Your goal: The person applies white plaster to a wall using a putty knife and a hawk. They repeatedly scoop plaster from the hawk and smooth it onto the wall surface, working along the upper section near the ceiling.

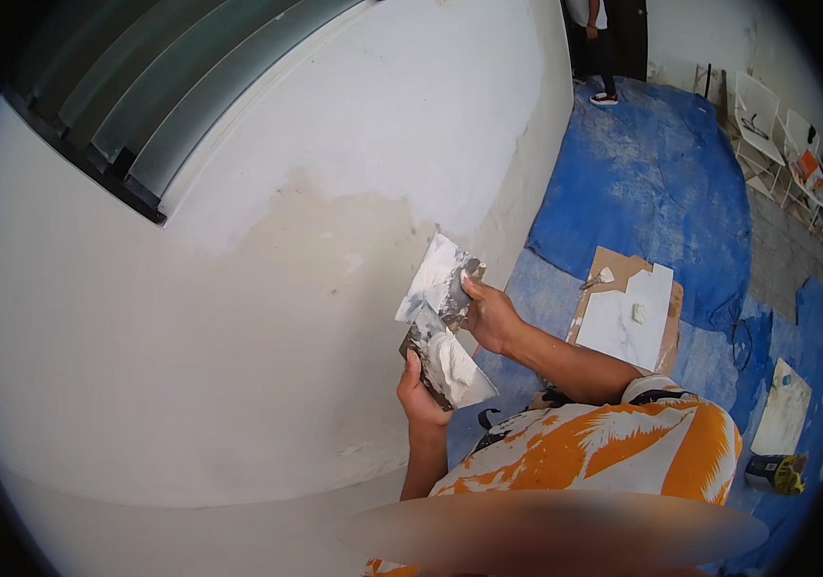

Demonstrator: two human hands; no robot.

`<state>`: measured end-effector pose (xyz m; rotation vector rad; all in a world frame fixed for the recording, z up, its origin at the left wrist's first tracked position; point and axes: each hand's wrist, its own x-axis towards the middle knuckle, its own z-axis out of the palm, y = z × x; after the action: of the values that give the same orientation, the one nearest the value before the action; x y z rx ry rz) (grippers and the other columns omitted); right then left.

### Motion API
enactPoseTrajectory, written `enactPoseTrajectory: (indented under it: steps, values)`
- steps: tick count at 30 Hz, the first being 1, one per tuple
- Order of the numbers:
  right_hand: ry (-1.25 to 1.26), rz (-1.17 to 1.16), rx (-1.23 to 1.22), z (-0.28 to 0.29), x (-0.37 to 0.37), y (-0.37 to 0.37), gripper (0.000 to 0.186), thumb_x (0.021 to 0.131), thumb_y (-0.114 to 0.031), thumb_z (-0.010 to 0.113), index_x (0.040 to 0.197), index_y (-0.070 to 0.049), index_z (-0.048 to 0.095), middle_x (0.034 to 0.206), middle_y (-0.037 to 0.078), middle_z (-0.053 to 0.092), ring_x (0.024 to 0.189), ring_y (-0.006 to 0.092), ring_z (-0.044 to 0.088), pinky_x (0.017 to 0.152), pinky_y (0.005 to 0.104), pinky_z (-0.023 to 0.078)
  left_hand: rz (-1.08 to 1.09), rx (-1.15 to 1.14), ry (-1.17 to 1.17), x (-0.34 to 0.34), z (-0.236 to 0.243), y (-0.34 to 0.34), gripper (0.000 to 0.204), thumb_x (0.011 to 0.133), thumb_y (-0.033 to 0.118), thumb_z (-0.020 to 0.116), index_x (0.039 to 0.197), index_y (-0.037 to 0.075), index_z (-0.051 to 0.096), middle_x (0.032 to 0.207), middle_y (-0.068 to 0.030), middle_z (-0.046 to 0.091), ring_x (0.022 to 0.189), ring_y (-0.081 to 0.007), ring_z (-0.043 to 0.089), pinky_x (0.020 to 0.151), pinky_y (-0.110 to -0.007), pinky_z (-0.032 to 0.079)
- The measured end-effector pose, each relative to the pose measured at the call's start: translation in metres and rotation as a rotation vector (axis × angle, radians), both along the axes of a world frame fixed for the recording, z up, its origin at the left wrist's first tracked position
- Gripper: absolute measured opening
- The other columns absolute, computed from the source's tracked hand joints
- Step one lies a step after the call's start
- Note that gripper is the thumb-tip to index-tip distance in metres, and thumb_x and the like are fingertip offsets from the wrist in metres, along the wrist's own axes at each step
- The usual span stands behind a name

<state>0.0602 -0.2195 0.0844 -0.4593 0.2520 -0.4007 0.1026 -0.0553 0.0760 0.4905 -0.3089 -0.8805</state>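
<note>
My left hand is closed around the lower of two wide putty knives, its thumb on the dark part of the blade. A thick heap of white putty lies on that blade. Above it, my right hand grips the upper putty knife, thumb on top. White putty smears this blade too. The two blades meet or overlap at their edges. Just beyond them rises a wall, bright white in its upper part and beige lower down, where a bare patch shows.
Louvred slats fill an opening at upper left. Blue sheeting covers the floor, with cardboard and a white board on it. A can stands at lower right. White chairs and a person are farther off.
</note>
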Motion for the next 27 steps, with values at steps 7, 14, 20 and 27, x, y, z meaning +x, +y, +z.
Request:
enactPoseTrajectory:
  steps: [7,14,20,27]
  values:
    - [0.050,-0.483,-1.186,0.020,0.110,-0.098,0.069,0.102,-0.051,0.031,0.149,-0.001,0.023,0.155,0.021,0.023,0.145,0.0334,0.017,0.117,0.0443,0.015,0.423,0.158,-0.017,0.010,0.011,-0.002,0.045,0.099,0.030,0.045,0.136,0.004,0.045,0.130,-0.0129,0.056,0.117,-0.0291,0.056,0.100,-0.045,0.045]
    - [0.147,-1.233,-1.612,0.094,0.278,-0.229,0.063,0.100,-0.052,0.030,0.148,-0.011,0.033,0.153,0.022,0.024,0.143,0.0427,0.016,0.114,0.0593,0.009,0.702,0.246,-0.067,0.004,0.021,-0.009,0.046,0.099,0.031,0.044,0.138,0.004,0.043,0.133,-0.0119,0.054,0.120,-0.0303,0.054,0.101,-0.047,0.044]
    - [0.098,-1.126,-1.442,0.097,0.284,-0.257,0.066,0.099,-0.058,0.027,0.147,-0.014,0.035,0.155,0.020,0.024,0.145,0.0406,0.013,0.115,0.0563,0.006,1.095,0.539,-0.129,-0.024,0.002,0.023,0.045,0.093,0.016,0.050,0.136,0.002,0.044,0.116,-0.0075,0.060,0.078,-0.0118,0.058,0.068,-0.024,0.051]
    - [-1.068,-0.368,0.131,0.101,0.208,-0.296,0.086,0.096,-0.064,0.024,0.149,0.003,0.018,0.156,0.020,0.019,0.146,0.0335,0.013,0.119,0.0431,0.013,1.291,0.771,-0.075,-0.080,0.000,0.022,0.032,0.101,0.033,0.044,0.114,0.008,0.057,0.073,-0.0026,0.064,0.053,-0.0154,0.061,0.042,-0.026,0.048]
